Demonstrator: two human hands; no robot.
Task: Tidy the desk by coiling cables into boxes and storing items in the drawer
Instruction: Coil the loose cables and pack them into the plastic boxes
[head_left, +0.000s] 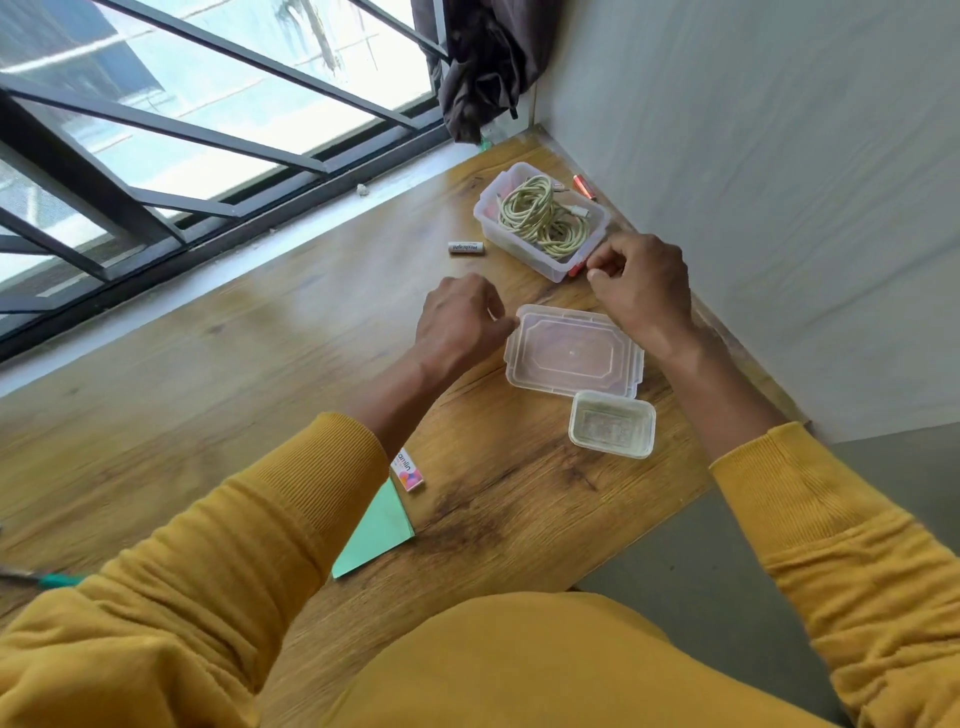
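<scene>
A clear plastic box (485, 208) stands at the far right of the wooden desk (208, 364) and holds a coiled pale-green cable (540, 215). Its clear lid (571, 353) lies flat on the desk nearer to me. My left hand (460, 317) hovers at the lid's left corner, its curled fingertips close to or touching the rim. My right hand (641, 283) sits at the box's near right corner, fingers curled, next to a small red object (575, 270); whether it pinches that object is hidden.
A smaller clear container (613, 425) sits just in front of the lid. A white battery (466, 248) lies left of the box, a red battery (583, 186) behind it by the wall. A small printed carton (410, 470) and green paper (376, 535) lie near my left sleeve.
</scene>
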